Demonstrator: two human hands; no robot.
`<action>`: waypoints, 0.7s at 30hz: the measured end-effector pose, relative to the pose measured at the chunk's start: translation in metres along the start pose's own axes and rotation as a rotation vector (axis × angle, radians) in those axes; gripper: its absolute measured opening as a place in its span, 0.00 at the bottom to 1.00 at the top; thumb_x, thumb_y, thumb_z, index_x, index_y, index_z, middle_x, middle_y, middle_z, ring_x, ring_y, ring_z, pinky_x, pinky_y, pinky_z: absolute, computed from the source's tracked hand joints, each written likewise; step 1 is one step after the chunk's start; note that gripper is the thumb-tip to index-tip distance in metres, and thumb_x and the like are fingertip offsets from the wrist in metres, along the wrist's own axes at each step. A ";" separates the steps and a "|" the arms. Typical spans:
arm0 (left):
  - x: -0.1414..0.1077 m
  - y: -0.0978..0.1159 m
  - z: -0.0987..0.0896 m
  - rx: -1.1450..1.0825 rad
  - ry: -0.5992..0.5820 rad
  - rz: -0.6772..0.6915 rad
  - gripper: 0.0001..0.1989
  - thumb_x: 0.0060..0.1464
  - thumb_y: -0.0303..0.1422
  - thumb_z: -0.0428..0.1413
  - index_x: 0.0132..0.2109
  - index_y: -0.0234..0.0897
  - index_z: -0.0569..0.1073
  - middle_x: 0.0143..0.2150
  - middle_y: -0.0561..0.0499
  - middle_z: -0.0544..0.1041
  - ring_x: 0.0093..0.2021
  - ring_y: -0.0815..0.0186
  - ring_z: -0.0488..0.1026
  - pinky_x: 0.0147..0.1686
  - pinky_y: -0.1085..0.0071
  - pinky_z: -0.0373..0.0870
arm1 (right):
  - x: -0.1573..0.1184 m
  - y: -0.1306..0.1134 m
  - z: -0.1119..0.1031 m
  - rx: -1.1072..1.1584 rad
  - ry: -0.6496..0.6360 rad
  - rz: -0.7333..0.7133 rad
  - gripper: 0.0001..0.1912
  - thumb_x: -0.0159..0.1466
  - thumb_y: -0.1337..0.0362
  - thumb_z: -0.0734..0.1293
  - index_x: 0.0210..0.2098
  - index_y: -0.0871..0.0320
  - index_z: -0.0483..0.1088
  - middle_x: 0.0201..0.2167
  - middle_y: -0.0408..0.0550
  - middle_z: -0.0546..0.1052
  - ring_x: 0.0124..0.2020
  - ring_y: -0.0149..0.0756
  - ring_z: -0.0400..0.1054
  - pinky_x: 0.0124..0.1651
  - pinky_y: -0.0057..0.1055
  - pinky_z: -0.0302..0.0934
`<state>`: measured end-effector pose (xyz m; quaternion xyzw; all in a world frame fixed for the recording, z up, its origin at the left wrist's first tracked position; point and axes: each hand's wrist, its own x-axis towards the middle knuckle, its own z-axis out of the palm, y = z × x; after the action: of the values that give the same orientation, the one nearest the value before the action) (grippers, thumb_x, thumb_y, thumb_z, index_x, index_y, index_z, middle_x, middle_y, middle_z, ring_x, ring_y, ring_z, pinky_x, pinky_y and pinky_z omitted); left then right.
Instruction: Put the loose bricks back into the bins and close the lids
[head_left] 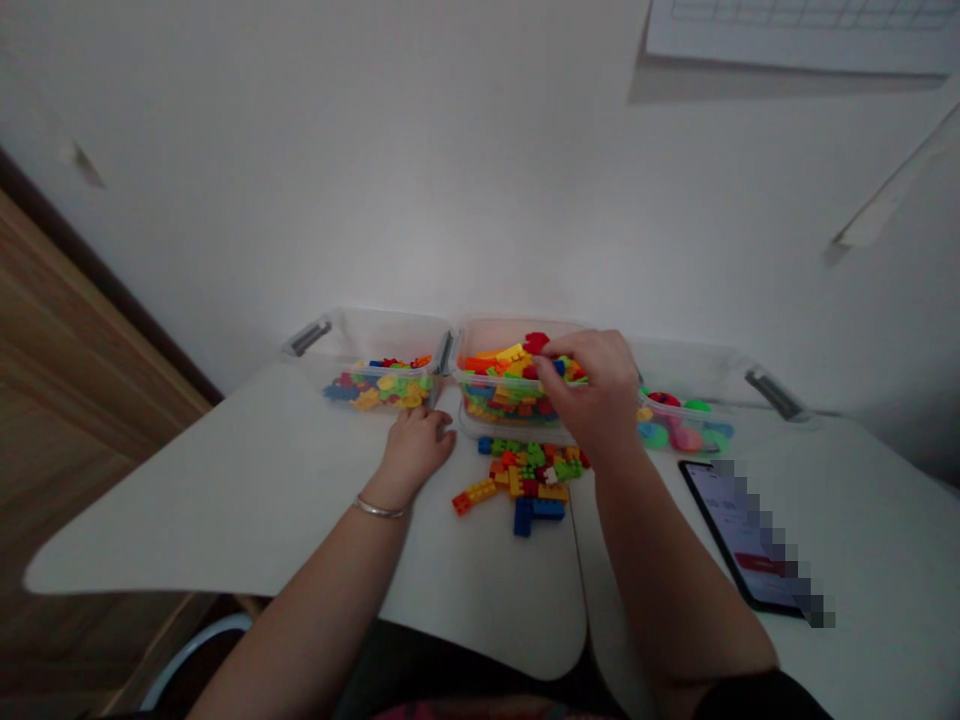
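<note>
My right hand (604, 385) is over the middle clear plastic box (480, 335), with thumb and index finger pinched at a red toy brick (535, 343). Bricks in red, orange, yellow, green and blue fill that box. My left hand (415, 445) rests on the table just in front of the left clear box (390, 330), its fingers apart and nothing visible in them. More mixed bricks lie inside the left box. Between my forearms is a loose group of bricks (515, 482) on the tabletop, with blue bricks (534, 512) closest to me.
At the right, a third clear box (697, 365) holds round coloured pieces (684, 425). A phone (742, 540) lies beside my right forearm. The white table (247, 500) meets a white wall behind the boxes, and a seam runs through the tabletop. Wooden panelling (82, 420) stands left.
</note>
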<state>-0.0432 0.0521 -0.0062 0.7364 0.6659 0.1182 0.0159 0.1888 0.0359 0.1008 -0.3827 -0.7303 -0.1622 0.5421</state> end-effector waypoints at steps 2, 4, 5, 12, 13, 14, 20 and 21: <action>-0.001 0.001 -0.001 -0.004 -0.001 -0.004 0.18 0.59 0.39 0.52 0.52 0.39 0.79 0.51 0.42 0.77 0.55 0.51 0.70 0.57 0.58 0.67 | -0.003 0.012 0.003 -0.093 0.079 0.116 0.09 0.66 0.61 0.65 0.31 0.56 0.74 0.31 0.47 0.80 0.36 0.39 0.69 0.47 0.37 0.59; -0.001 0.001 -0.002 -0.007 0.001 -0.010 0.18 0.59 0.39 0.52 0.52 0.39 0.79 0.50 0.42 0.77 0.55 0.50 0.70 0.57 0.58 0.67 | -0.006 0.022 0.006 -0.182 0.040 0.229 0.10 0.66 0.59 0.64 0.33 0.55 0.76 0.34 0.49 0.81 0.40 0.42 0.69 0.49 0.39 0.58; -0.002 0.002 -0.003 -0.008 0.001 -0.009 0.18 0.59 0.39 0.52 0.52 0.39 0.79 0.50 0.42 0.77 0.55 0.50 0.70 0.57 0.58 0.67 | -0.008 0.026 0.008 -0.216 -0.005 0.274 0.11 0.66 0.59 0.63 0.35 0.55 0.77 0.36 0.50 0.81 0.42 0.43 0.69 0.50 0.40 0.58; -0.001 0.001 -0.002 -0.005 0.002 -0.008 0.18 0.60 0.39 0.52 0.52 0.40 0.78 0.51 0.42 0.77 0.55 0.51 0.70 0.57 0.58 0.67 | -0.011 0.035 0.013 -0.282 -0.288 0.393 0.19 0.66 0.59 0.61 0.50 0.56 0.78 0.44 0.55 0.81 0.49 0.50 0.66 0.52 0.46 0.57; -0.001 0.001 -0.001 -0.005 0.003 -0.007 0.18 0.59 0.39 0.52 0.52 0.40 0.78 0.51 0.42 0.77 0.55 0.51 0.70 0.56 0.58 0.67 | -0.011 0.035 0.014 -0.282 -0.312 0.396 0.19 0.65 0.59 0.61 0.50 0.56 0.78 0.45 0.55 0.81 0.50 0.51 0.65 0.53 0.46 0.57; -0.001 0.001 -0.001 -0.004 0.003 -0.004 0.18 0.59 0.39 0.52 0.52 0.40 0.78 0.51 0.42 0.77 0.55 0.51 0.70 0.56 0.58 0.67 | -0.010 0.034 0.014 -0.282 -0.328 0.398 0.19 0.65 0.59 0.62 0.50 0.56 0.78 0.46 0.55 0.81 0.51 0.51 0.65 0.53 0.46 0.57; -0.001 0.001 -0.002 0.000 0.004 0.010 0.18 0.60 0.39 0.52 0.52 0.39 0.79 0.49 0.41 0.78 0.54 0.51 0.70 0.57 0.58 0.67 | -0.007 0.029 0.008 -0.268 -0.303 0.384 0.16 0.65 0.59 0.63 0.47 0.56 0.78 0.48 0.54 0.80 0.51 0.50 0.66 0.54 0.46 0.56; -0.001 0.001 -0.002 0.001 0.006 0.008 0.18 0.60 0.39 0.52 0.52 0.39 0.79 0.49 0.41 0.77 0.54 0.51 0.70 0.56 0.58 0.67 | -0.006 0.028 0.007 -0.253 -0.290 0.369 0.16 0.65 0.59 0.63 0.46 0.56 0.78 0.47 0.54 0.80 0.51 0.50 0.66 0.55 0.46 0.56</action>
<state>-0.0428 0.0507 -0.0044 0.7386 0.6632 0.1203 0.0130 0.2057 0.0567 0.0883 -0.5935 -0.6920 -0.0942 0.4001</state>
